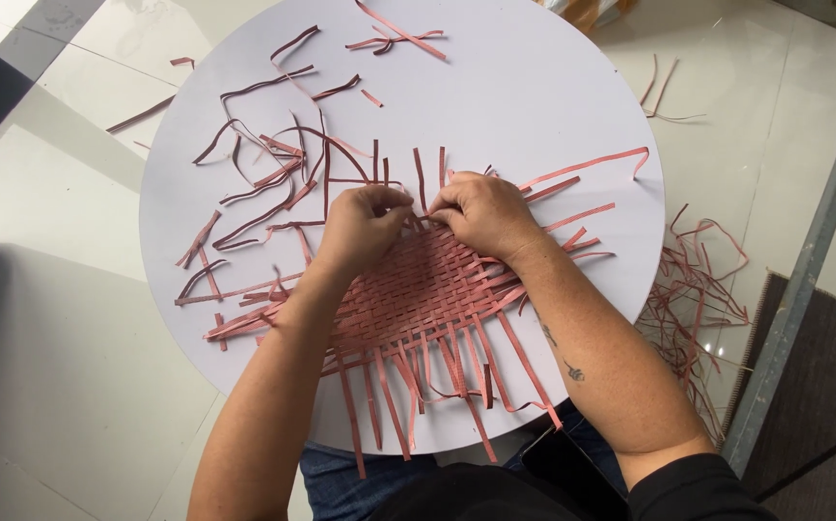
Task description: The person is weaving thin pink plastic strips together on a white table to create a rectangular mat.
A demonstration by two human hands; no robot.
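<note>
A woven mat of pink-brown strips (pixel 427 294) lies on a round white table (pixel 534 87), with loose strip ends sticking out on all sides. My left hand (pixel 365 224) and my right hand (pixel 480 212) meet at the mat's far edge. Both pinch the upright strip ends (pixel 420 178) there with closed fingers. The exact strip under each hand is hidden by the fingers.
Many loose curled strips (pixel 263 164) lie scattered on the table's left and far parts. A tangle of strips (pixel 693 289) lies on the pale tiled floor at the right. A grey metal bar (pixel 804 270) and a dark mat stand at the right.
</note>
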